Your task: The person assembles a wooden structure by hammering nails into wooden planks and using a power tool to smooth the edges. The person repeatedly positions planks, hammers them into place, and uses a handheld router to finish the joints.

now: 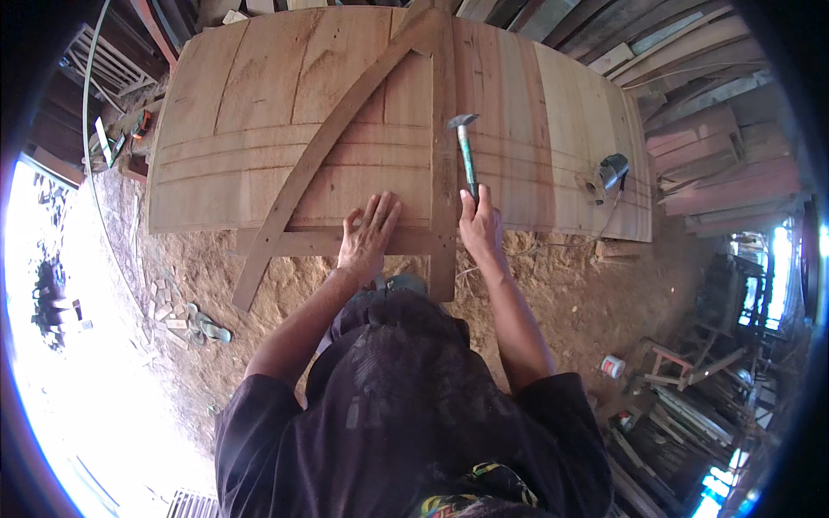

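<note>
One timber frame [443, 112], lying across a planked panel [259, 95]; probably stiff, moderately heavy, best gripped by upright [443, 186] and lower rail [302, 243]. Hands apart: left hand [370, 231] open, palm down at the rail; right hand [480, 226] wrapped round a hammer [467, 155]. One white tub [612, 366], on ground; contents indiscernible.

Sandals [215, 331], white can [612, 366] on dirt floor [596, 276].
</note>
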